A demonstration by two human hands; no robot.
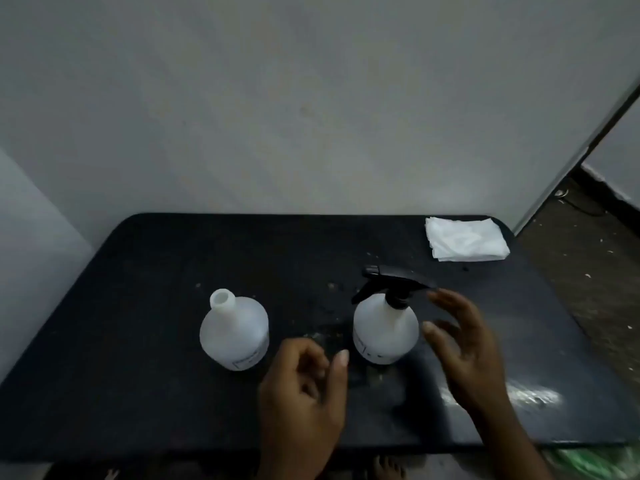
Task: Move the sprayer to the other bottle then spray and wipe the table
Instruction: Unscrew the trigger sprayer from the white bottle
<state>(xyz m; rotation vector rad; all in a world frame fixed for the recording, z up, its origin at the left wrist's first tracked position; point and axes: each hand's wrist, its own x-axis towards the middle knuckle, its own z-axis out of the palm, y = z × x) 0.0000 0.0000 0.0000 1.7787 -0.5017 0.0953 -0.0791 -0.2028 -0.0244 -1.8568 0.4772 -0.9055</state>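
Dark rectangular desk (138,375) carries two white translucent plastic bottles, both upright, long axes vertical. Open-necked bottle (234,332) stands left; capped bottle (385,332) stands right, wearing the black trigger sprayer (394,280), nozzle pointing left, trigger hanging left-down. Folded white cloth (465,239) lies at far right corner. Right hand (460,344), grip spread, empty, near the sprayer; left hand (304,382), grip loosely curled, empty. Suggest: left steadies bottle body, right unscrews collar, lifts straight up.

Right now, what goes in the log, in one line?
sprayer: on right bottle | left bottle: open | hands: left hand, right hand empty | cloth: unused
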